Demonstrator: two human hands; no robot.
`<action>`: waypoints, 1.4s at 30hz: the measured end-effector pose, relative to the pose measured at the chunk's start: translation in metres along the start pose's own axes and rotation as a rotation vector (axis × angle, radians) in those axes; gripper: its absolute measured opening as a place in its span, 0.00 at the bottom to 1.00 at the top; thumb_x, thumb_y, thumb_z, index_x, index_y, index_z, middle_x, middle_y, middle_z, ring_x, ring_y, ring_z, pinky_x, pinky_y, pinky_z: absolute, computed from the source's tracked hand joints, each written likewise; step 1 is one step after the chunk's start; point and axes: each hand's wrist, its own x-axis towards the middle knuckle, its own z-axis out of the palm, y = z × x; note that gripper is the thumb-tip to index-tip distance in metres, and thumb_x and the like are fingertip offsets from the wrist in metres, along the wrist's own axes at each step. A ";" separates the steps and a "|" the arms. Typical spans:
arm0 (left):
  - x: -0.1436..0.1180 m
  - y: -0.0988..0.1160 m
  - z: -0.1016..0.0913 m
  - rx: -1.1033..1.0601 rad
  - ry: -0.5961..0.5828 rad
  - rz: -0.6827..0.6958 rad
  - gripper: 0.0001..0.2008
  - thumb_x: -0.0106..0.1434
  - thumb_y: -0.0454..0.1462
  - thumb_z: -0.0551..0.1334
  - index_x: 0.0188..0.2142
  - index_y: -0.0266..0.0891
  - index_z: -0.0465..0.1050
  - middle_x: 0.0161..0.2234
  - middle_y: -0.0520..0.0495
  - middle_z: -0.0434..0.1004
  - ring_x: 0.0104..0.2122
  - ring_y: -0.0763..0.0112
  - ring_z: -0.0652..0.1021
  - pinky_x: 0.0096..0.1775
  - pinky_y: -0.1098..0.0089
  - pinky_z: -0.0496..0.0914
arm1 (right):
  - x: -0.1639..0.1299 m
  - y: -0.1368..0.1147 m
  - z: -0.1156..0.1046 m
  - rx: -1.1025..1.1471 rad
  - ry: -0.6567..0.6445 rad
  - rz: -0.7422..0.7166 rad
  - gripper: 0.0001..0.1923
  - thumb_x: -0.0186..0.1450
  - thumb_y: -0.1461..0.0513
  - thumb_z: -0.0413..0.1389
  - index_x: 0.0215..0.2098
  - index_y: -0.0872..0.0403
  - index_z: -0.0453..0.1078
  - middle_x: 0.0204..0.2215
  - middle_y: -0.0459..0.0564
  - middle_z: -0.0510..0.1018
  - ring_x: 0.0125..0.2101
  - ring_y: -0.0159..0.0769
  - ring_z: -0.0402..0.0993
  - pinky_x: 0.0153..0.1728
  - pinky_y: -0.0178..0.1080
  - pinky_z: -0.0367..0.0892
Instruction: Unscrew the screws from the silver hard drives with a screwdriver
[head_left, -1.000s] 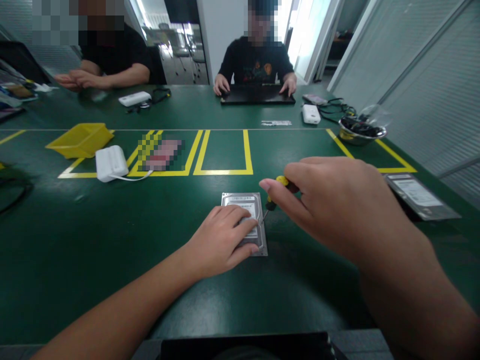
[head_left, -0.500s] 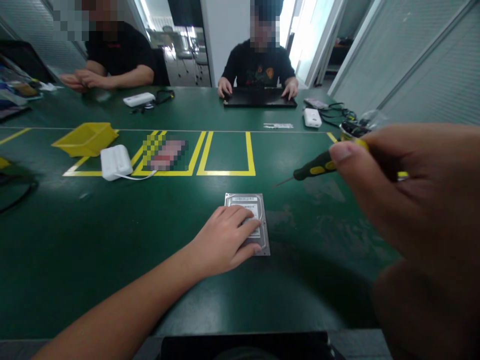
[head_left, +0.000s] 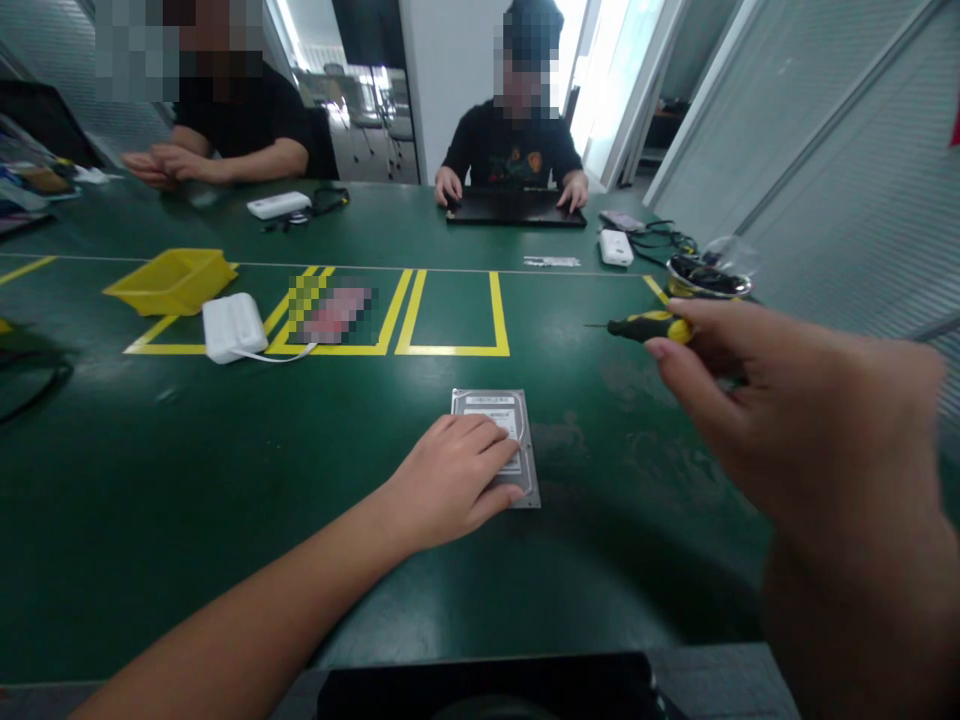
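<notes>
Item: hard drive [head_left: 504, 430], flat on the green table [head_left: 225, 480], long axis running away from the person. Its near-left part lies under the left hand [head_left: 450, 485]; the far end with its label and the right edge show bare.

Left hand: palm down, fingers spread and pressed flat on the drive's top, pinning rather than pinching it. This is the nearer hand to the drive, in contact with it.

Right hand [head_left: 780, 410]: raised above the table, up and to the right of the drive and well apart from it. Thumb and fingers are pressed together around the handle of a screwdriver [head_left: 645, 326], black and yellow.

Key relation: the screwdriver lies roughly level, its thin shaft pointing left from the grip, crosswise to the drive's long axis. The tip hangs beyond the drive's far right corner, not over it. From the grip, the drive lies down and to the left, toward the person.

Beyond the right hand: a metal bowl [head_left: 705, 276] with dark contents, just past the knuckles. Beyond the left hand: yellow tape outlines, a white box [head_left: 234, 326] and a yellow tray [head_left: 174, 280].

Hidden or unclear: the drive's screws cannot be made out; the near-left corner is covered by the left hand. The rear of the screwdriver handle is buried in the right hand, and the tip type is too fine to tell. Two other people sit at the table's far side, hands on their own things.
</notes>
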 end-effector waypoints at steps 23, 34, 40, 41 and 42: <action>0.003 0.000 0.002 0.001 -0.009 -0.011 0.20 0.69 0.47 0.58 0.55 0.40 0.68 0.50 0.42 0.73 0.52 0.54 0.72 0.51 0.54 0.66 | -0.023 0.030 0.125 -0.062 -0.344 -0.003 0.13 0.70 0.60 0.45 0.43 0.56 0.69 0.34 0.57 0.80 0.30 0.42 0.76 0.25 0.39 0.55; 0.004 0.000 0.002 0.004 -0.025 -0.009 0.20 0.70 0.47 0.56 0.55 0.40 0.68 0.50 0.41 0.73 0.52 0.54 0.71 0.52 0.53 0.65 | -0.018 0.041 0.134 -0.096 -0.336 0.077 0.15 0.71 0.56 0.44 0.42 0.56 0.69 0.36 0.55 0.79 0.36 0.44 0.76 0.27 0.40 0.55; 0.004 0.000 0.003 0.014 -0.017 -0.004 0.20 0.69 0.47 0.57 0.55 0.40 0.68 0.50 0.42 0.73 0.52 0.54 0.71 0.52 0.53 0.65 | -0.023 0.044 0.136 -0.127 -0.338 0.107 0.15 0.70 0.54 0.47 0.42 0.54 0.70 0.36 0.54 0.78 0.38 0.44 0.75 0.29 0.40 0.57; 0.004 0.000 0.003 0.016 -0.018 -0.004 0.20 0.69 0.47 0.57 0.55 0.40 0.68 0.50 0.42 0.73 0.52 0.54 0.71 0.52 0.53 0.65 | -0.024 0.044 0.135 -0.127 -0.346 0.104 0.15 0.70 0.53 0.47 0.42 0.54 0.70 0.36 0.53 0.78 0.38 0.44 0.75 0.30 0.40 0.57; 0.004 0.000 0.003 0.016 -0.017 -0.005 0.20 0.69 0.47 0.57 0.55 0.40 0.68 0.50 0.42 0.73 0.52 0.54 0.72 0.52 0.53 0.65 | -0.024 0.045 0.134 -0.126 -0.356 0.100 0.16 0.70 0.53 0.47 0.42 0.54 0.70 0.36 0.53 0.78 0.38 0.44 0.75 0.30 0.41 0.57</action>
